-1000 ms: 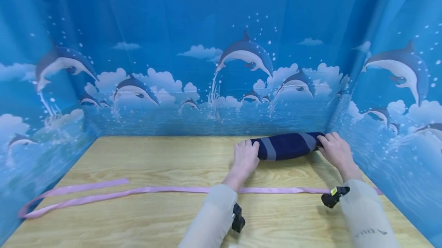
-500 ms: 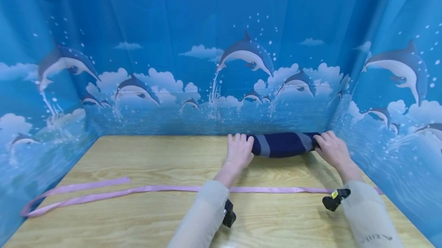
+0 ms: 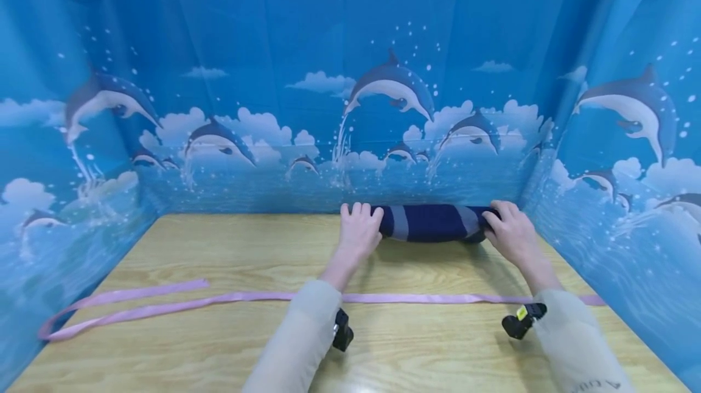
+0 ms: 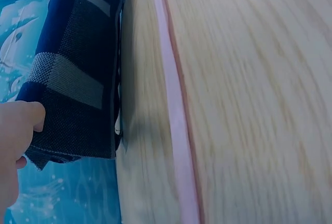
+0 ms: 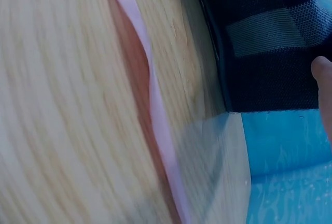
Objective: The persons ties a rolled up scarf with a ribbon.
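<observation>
A dark blue woven cloth [image 3: 431, 222] with grey bands, folded or rolled into a long bundle, stretches between my two hands at the table's far edge. My left hand [image 3: 358, 232] grips its left end; in the left wrist view the thumb presses on the cloth [image 4: 78, 84] near a corner. At the other end my right hand [image 3: 512, 232] pinches the fabric, thumb on the near side. The right wrist view has the thumb [image 5: 322, 71] on the cloth [image 5: 270, 73]. Most fingers of both hands are hidden behind the bundle.
A long pink ribbon [image 3: 405, 299] crosses the wooden table [image 3: 230, 356] in front of the cloth and loops back at the left edge. Blue dolphin-print curtains [image 3: 263, 76] enclose the table at the back and both sides.
Both hands have carried the cloth to the left and slightly away from me along the far edge. The left hand has shifted farther than the right. The ribbon has stayed in place.
</observation>
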`<state>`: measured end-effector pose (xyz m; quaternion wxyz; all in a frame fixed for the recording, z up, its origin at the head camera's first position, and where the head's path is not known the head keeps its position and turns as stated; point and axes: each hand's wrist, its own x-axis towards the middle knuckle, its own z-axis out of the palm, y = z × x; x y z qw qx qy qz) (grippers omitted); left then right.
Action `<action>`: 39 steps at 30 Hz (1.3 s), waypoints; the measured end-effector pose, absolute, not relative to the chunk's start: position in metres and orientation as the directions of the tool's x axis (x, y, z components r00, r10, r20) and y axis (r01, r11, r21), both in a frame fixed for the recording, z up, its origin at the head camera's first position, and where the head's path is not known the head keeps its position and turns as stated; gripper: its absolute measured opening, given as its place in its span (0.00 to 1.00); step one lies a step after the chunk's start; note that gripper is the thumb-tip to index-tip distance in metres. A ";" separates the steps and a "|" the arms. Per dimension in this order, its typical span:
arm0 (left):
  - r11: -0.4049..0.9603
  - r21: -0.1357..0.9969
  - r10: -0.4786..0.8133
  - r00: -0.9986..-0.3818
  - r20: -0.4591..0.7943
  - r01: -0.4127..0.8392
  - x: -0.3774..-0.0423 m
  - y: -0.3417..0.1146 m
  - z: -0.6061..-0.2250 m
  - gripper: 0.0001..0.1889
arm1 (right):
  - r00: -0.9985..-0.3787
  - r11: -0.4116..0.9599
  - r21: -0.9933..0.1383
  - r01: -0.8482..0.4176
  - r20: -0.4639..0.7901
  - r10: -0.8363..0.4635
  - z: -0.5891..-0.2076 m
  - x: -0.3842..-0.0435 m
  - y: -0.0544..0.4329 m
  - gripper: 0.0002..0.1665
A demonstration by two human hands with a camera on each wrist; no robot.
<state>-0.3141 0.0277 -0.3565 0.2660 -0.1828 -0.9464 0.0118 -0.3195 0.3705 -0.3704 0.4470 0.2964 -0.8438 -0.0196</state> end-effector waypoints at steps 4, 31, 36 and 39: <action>0.934 -0.119 0.348 -0.773 0.531 0.338 -0.316 0.017 -0.357 0.17 | -0.447 0.817 0.284 -0.501 0.724 -0.526 -0.369 -0.319 0.361 0.23; 0.903 0.073 0.335 -0.799 0.499 0.423 -0.321 -0.040 -0.325 0.15 | -0.532 0.825 0.084 -0.559 0.727 -0.434 -0.352 -0.303 0.319 0.15; 0.899 0.050 0.353 -0.788 0.504 0.435 -0.320 -0.047 -0.317 0.14 | -0.540 0.826 0.095 -0.555 0.714 -0.445 -0.347 -0.298 0.314 0.15; 0.895 0.005 0.383 -0.774 0.504 0.446 -0.319 -0.051 -0.316 0.14 | -0.507 0.809 0.133 -0.573 0.718 -0.477 -0.345 -0.296 0.311 0.15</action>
